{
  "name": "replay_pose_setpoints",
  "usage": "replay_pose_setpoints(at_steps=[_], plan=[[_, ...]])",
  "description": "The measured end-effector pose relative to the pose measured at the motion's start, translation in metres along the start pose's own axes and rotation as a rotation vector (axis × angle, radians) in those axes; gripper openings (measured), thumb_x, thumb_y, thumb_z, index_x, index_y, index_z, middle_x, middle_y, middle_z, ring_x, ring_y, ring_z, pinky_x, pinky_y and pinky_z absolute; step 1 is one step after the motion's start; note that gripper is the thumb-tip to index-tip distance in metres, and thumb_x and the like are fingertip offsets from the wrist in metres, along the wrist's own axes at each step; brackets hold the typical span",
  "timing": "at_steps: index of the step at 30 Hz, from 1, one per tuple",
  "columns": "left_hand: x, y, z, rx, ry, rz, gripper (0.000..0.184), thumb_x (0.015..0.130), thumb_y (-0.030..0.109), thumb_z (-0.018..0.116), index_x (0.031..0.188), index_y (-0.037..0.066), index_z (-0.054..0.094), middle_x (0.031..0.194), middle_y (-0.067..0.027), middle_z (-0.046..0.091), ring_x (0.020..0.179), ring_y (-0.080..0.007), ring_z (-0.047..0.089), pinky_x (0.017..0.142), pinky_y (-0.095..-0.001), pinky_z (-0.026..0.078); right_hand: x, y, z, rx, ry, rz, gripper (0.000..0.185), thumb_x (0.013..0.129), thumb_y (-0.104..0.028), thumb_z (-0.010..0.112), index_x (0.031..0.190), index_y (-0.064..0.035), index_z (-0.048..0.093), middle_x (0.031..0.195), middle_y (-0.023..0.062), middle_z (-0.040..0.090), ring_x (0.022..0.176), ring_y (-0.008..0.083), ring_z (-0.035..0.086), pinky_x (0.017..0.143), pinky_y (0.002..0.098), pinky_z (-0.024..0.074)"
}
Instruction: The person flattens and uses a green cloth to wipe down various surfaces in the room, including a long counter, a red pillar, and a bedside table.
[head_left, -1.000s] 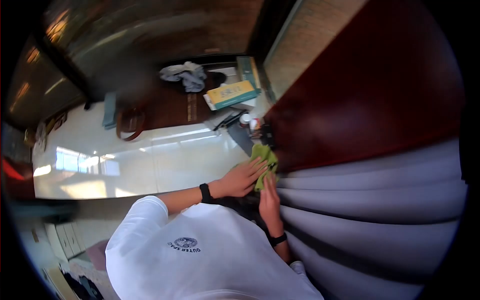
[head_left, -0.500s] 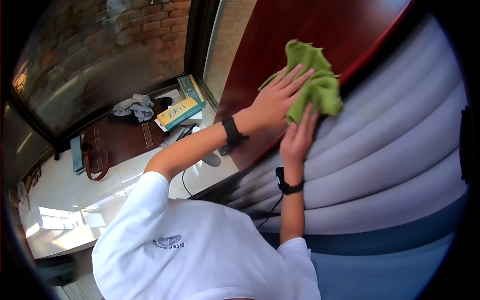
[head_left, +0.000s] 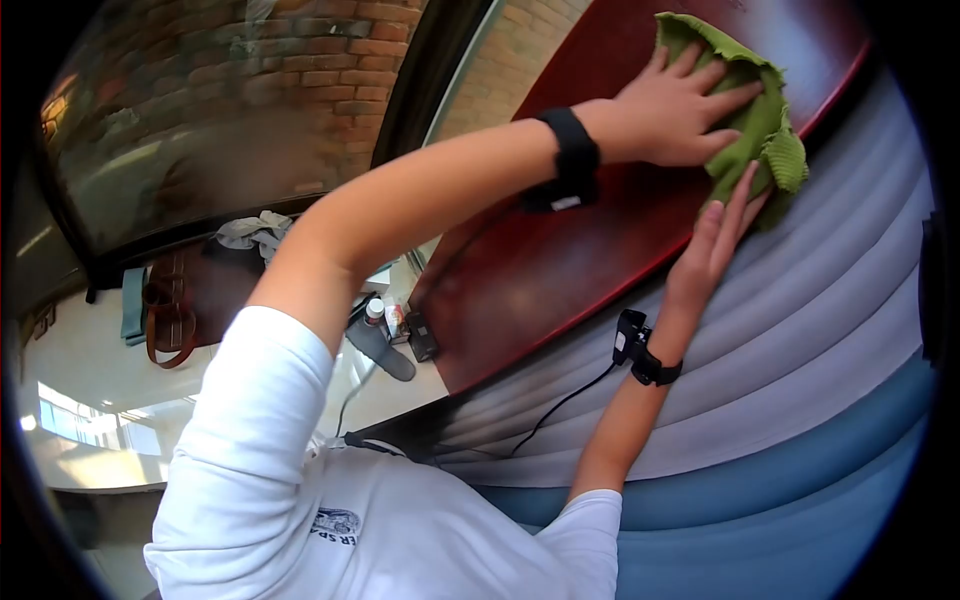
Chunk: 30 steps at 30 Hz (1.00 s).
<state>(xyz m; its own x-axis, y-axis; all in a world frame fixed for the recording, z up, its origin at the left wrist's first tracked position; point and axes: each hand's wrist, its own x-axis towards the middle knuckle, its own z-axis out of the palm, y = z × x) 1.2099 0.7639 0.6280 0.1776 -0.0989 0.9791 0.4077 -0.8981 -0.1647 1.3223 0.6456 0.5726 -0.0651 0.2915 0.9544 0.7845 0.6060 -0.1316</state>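
Observation:
A green cloth [head_left: 765, 120] lies crumpled on a glossy dark red panel [head_left: 560, 270], its right part hanging over the panel's edge. My left hand [head_left: 680, 105] presses flat on the cloth with its fingers spread. Below it, my right hand [head_left: 705, 245] has its fingers stretched out, the tips against the cloth's lower part near the panel edge. Both wrists wear black bands.
A grey ribbed padded surface [head_left: 800, 290] runs along the panel's right side. On the pale ledge [head_left: 80, 370] at left are a brown bag [head_left: 205, 290], a grey garment [head_left: 255, 232], a small white-capped bottle [head_left: 374, 310] and a dark grey object [head_left: 380, 350]. A window [head_left: 230, 130] stands behind.
Both hands and the green cloth have moved up and to the right along the red panel. My left fingers are spread wider, and my left arm now covers the yellow and green box on the ledge.

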Motion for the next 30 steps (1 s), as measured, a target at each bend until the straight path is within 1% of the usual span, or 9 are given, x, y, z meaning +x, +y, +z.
replay_pose_setpoints(at_steps=[7,11,15,17,20,22,25,28,30], plan=[[-0.103,0.04,-0.005,-0.091,-0.094,0.229,0.068,0.08,0.036,0.069,0.14,0.012,0.049,0.152,-0.0141,0.039,0.142,-0.0414,0.032,0.113,-0.0639,0.023,-0.104,0.03,0.021,0.174,-0.001,0.275,0.06,0.105,-0.022,0.041,0.154,0.0043,0.019,0.16,0.0221,0.021,0.147,0.0302,0.022,0.119,0.0392,0.0164],[-0.138,0.022,-0.029,-0.141,-0.305,0.342,0.06,0.082,0.033,0.068,0.134,0.008,0.053,0.141,-0.0134,0.049,0.133,-0.0383,0.042,0.112,-0.0588,0.029,-0.136,0.052,0.004,0.295,-0.114,0.492,0.059,0.105,-0.021,0.042,0.152,0.0077,0.019,0.159,0.0228,0.022,0.146,0.03,0.025,0.119,0.0388,0.0177],[-0.091,-0.01,-0.042,-0.184,-0.334,0.4,0.053,0.09,0.033,0.062,0.134,0.006,0.053,0.132,-0.0185,0.052,0.121,-0.0372,0.049,0.109,-0.0501,0.036,-0.066,0.034,-0.009,0.099,-0.08,0.187,0.055,0.103,-0.016,0.045,0.15,0.0076,0.026,0.157,0.0236,0.026,0.146,0.0321,0.024,0.118,0.0401,0.0175],[-0.062,-0.028,-0.037,-0.133,-0.228,0.234,0.054,0.092,0.035,0.059,0.136,0.004,0.051,0.134,-0.0223,0.051,0.121,-0.0402,0.049,0.108,-0.0478,0.037,-0.03,0.038,-0.017,0.153,-0.089,0.249,0.054,0.103,-0.016,0.047,0.15,0.0047,0.03,0.159,0.0244,0.023,0.148,0.0333,0.02,0.119,0.0401,0.0153],[-0.033,-0.056,-0.02,-0.115,-0.136,0.018,0.055,0.094,0.035,0.055,0.137,0.002,0.047,0.138,-0.026,0.047,0.123,-0.0434,0.046,0.108,-0.0493,0.036,0.016,0.006,-0.017,-0.069,-0.051,0.008,0.056,0.1,-0.017,0.051,0.151,-0.0014,0.033,0.158,0.0245,0.025,0.148,0.0376,0.019,0.12,0.0444,0.0144],[-0.035,-0.063,0.001,-0.056,0.136,-0.181,0.053,0.094,0.031,0.052,0.138,0.002,0.046,0.141,-0.0307,0.041,0.126,-0.0466,0.043,0.108,-0.0526,0.035,0.025,-0.011,-0.013,-0.237,-0.124,-0.237,0.057,0.098,-0.017,0.054,0.151,-0.0081,0.036,0.156,0.0239,0.029,0.146,0.0423,0.022,0.119,0.0508,0.0156],[-0.063,-0.034,0.012,0.04,0.064,-0.103,0.063,0.09,0.034,0.054,0.144,0.003,0.041,0.134,-0.0332,0.043,0.12,-0.0545,0.042,0.111,-0.0567,0.03,-0.005,-0.005,0.004,-0.559,-0.161,-0.334,0.044,0.094,-0.015,0.058,0.137,-0.0085,0.056,0.149,0.0239,0.04,0.14,0.0457,0.031,0.116,0.0566,0.0199],[-0.094,0.008,-0.025,-0.088,-0.255,0.003,0.066,0.085,0.03,0.057,0.142,0.001,0.04,0.139,-0.0304,0.039,0.126,-0.054,0.037,0.109,-0.0661,0.026,-0.039,0.019,0.0,-0.522,-0.235,-0.302,0.036,0.093,-0.014,0.058,0.128,-0.0048,0.061,0.144,0.0249,0.045,0.135,0.0467,0.035,0.114,0.0563,0.0229],[-0.102,0.006,-0.023,-0.017,-0.165,0.118,0.062,0.088,0.034,0.057,0.139,0.002,0.043,0.135,-0.0286,0.042,0.122,-0.0502,0.041,0.106,-0.0659,0.03,-0.044,0.028,-0.01,-0.394,-0.228,-0.277,0.036,0.092,-0.012,0.058,0.127,-0.0036,0.061,0.142,0.0256,0.046,0.134,0.047,0.037,0.113,0.0554,0.0239]])
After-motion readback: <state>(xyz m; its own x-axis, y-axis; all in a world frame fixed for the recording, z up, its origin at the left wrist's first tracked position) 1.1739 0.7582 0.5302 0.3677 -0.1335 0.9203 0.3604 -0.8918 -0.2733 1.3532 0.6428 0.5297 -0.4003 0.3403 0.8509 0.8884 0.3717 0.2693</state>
